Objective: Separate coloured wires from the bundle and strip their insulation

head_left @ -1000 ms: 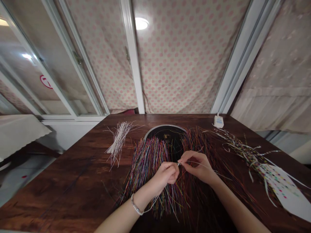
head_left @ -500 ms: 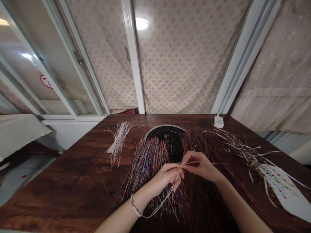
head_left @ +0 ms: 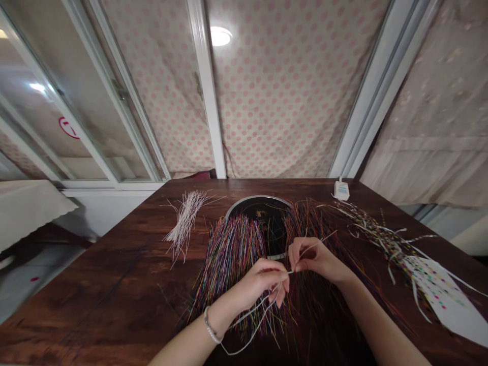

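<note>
My left hand (head_left: pixel 267 281), with a beaded bracelet (head_left: pixel 212 325) at the wrist, pinches a white cord (head_left: pixel 254 331). The cord loops down below that hand toward the bracelet. My right hand (head_left: pixel 310 258) is closed on the same cord just to the right, and a thin end sticks up past its fingers. A short stretch of cord shows between the two sets of fingertips. Beneath the hands spread many multicoloured strands (head_left: pixel 232 254), with a darker reddish bunch (head_left: pixel 310 218) on the right. Both bunches lie against a round black plate with a pale rim (head_left: pixel 247 201).
A bundle of white strands (head_left: pixel 186 216) lies at the left on the dark wooden table (head_left: pixel 125 264). To the right are dotted ribbons (head_left: pixel 377 229), a white sheet with coloured dots (head_left: pixel 446 290) and a small white box (head_left: pixel 341 190). Behind hangs a dotted curtain (head_left: pixel 282 101).
My hands have moved slightly apart, baring a short piece of white cord between them. The cord's free end by my right hand now points upward, and the loop under my left hand hangs wider.
</note>
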A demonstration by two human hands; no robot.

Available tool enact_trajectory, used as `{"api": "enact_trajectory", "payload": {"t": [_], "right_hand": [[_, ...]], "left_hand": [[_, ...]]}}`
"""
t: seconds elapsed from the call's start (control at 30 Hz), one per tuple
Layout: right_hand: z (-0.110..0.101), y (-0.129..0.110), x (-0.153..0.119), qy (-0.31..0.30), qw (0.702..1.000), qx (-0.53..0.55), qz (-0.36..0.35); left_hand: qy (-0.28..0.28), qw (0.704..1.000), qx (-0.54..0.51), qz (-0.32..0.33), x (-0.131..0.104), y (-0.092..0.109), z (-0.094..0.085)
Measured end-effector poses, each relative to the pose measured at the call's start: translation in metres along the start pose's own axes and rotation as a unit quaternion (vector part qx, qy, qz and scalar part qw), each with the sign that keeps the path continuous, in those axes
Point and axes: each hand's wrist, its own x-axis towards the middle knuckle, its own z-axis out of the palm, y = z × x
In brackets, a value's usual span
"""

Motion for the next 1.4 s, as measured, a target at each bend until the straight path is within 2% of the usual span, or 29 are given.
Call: {"api": "enact_trajectory", "payload": {"t": [0.17, 0.3, 0.43, 0.6, 0.83, 0.97, 1.17, 1.4], "right_hand": [[-0.001, 0.0, 0.0, 0.025, 1.0, -0.016, 0.008], [0.002, -0.001, 0.0, 0.019, 0.998, -0.05, 0.019], [0.002, -0.001, -0.001, 0.033, 0.996, -0.082, 0.014], [0.002, -0.002, -0.002, 0.049, 0.994, -0.099, -0.01], [0.013, -0.004, -0.002, 0.092, 0.985, -0.128, -0.075], [0.012, -0.007, -0.003, 0.085, 0.983, -0.151, -0.053], [0.011, -0.01, -0.003, 0.056, 0.992, -0.116, -0.014], [0.005, -0.006, 0.0, 0.057, 0.996, -0.068, -0.027]], "left_hand": [[-0.022, 0.999, 0.025, -0.013, 0.001, 0.007, 0.001], [0.005, 0.998, 0.06, 0.016, 0.003, 0.003, 0.002], [0.026, 0.998, 0.054, 0.016, 0.005, -0.002, 0.0], [0.049, 0.997, 0.04, 0.035, 0.005, -0.001, 0.001], [0.05, 0.996, 0.035, 0.061, 0.003, -0.001, -0.001], [0.044, 0.997, 0.023, 0.052, 0.002, -0.001, -0.002], [0.029, 0.999, 0.016, 0.025, 0.004, -0.003, -0.002], [0.018, 0.999, 0.033, 0.038, 0.002, 0.001, -0.003]]}}
